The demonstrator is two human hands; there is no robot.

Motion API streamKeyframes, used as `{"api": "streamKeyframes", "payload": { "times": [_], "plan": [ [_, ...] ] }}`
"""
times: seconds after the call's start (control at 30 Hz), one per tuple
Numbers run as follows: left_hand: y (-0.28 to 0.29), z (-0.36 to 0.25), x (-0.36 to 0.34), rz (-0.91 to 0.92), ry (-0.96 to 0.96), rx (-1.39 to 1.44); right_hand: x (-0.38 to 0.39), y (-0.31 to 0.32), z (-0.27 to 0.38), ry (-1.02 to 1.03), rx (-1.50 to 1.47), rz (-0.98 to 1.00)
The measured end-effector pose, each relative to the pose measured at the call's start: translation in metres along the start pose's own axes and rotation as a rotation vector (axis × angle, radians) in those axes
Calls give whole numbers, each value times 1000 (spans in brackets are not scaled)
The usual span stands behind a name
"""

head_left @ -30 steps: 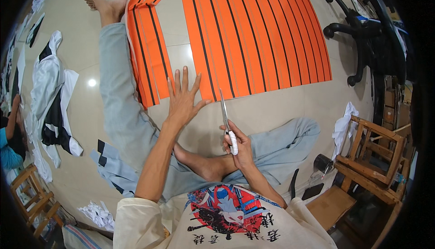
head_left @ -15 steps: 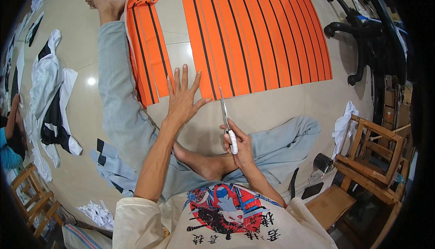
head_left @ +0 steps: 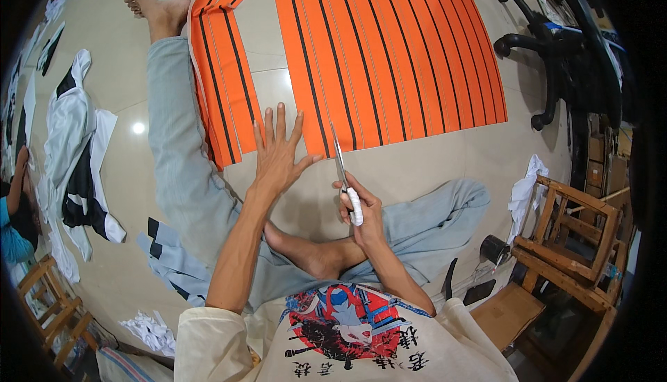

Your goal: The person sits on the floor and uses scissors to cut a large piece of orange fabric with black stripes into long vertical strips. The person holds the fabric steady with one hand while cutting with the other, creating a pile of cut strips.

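Note:
A wide orange sheet (head_left: pixel 389 55) with black and thin grey stripes lies flat on the tiled floor in front of me. My right hand (head_left: pixel 363 212) grips scissors (head_left: pixel 340 160) by their white-wrapped handle. Their blades reach over the sheet's near edge, at a thin grey line close to its left side. My left hand (head_left: pixel 278 156) is spread flat, fingers apart, with the thumb at the sheet's near left corner. Beyond its fingertips, slightly left, lie cut orange strips (head_left: pixel 226 83), the upper one folded over, alongside my outstretched leg.
White and black garments (head_left: pixel 76 146) lie on the floor at left, with grey-blue scraps (head_left: pixel 174 257) nearer. At right stand a black chair base (head_left: pixel 538 48) and a wooden frame (head_left: pixel 570 236). Another person's blue sleeve (head_left: pixel 14 236) shows at the far left.
The scissors have moved slightly forward and left, their blades reaching further onto the orange sheet. My left hand stays spread in nearly the same place. The whole view has shifted a little.

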State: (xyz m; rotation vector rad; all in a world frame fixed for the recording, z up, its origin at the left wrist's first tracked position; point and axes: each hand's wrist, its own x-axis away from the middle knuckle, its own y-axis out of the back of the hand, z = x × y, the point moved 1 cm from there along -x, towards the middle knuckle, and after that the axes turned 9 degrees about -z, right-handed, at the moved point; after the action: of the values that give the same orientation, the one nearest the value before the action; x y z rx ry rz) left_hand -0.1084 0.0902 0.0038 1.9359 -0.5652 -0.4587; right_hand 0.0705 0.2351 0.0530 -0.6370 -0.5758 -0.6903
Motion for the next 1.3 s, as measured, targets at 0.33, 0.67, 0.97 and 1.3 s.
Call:
{"api": "streamKeyframes", "payload": {
  "times": [0.33,0.67,0.97,1.3],
  "plan": [
    [1,0,2,-13,-9,1,-7,-4,-2,20,8,22],
    [-2,2,1,-17,-15,-6,-9,-4,-2,15,-16,17],
    [-3,3,1,-9,-14,-7,-29,-22,12,43,-22,7],
    [1,0,2,-5,10,36,-34,-24,12,46,21,23]
  ]
}}
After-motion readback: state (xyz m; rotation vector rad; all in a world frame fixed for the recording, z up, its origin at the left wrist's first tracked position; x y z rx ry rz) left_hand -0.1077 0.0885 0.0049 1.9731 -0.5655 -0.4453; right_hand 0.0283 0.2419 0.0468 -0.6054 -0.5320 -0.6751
